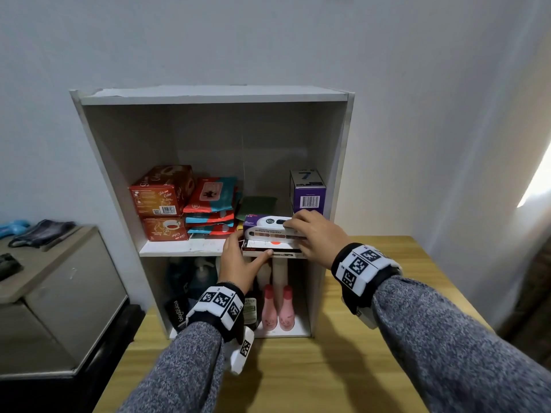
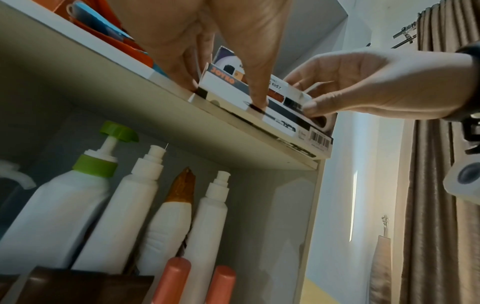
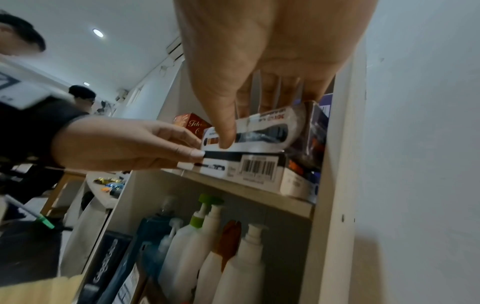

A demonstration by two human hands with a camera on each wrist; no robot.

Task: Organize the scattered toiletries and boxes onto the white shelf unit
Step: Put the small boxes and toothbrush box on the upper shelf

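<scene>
White shelf unit, centre frame, on wooden table. Middle shelf, right of centre: flat box marked "JOYKO", barcode on its end, overhanging the front edge; purple-and-white pack stacked on it. Left hand grips the flat box, thumb along its front. Right hand grips the upper pack. Far left: two red "Teh Celup" boxes. Right: purple box marked "7".
</scene>
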